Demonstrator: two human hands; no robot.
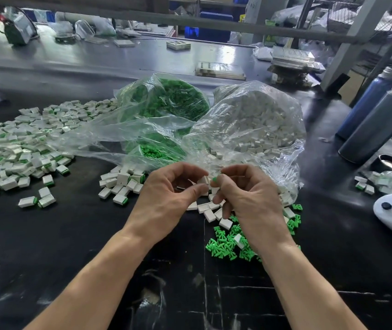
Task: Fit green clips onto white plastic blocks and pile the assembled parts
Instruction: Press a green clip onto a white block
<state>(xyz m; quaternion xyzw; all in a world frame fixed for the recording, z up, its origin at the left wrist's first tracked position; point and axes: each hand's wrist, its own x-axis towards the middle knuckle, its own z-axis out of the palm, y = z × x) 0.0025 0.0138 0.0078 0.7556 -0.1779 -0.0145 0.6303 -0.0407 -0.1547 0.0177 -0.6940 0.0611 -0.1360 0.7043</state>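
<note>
A large pile [16,148] of assembled parts covers the counter [90,234] at left; two bags, clips [164,101] and blocks [257,120], remain well stocked, so much work is left. The left hand [166,194] pinches a white block [203,181]; the right hand [247,196] pinches a green clip [214,179] against it, fingers curled close.

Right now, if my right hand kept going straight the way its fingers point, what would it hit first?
Probably the white block pinched in the left hand. The right hand pinches a green clip aimed at it, almost touching; exact depth is unclear.
</note>
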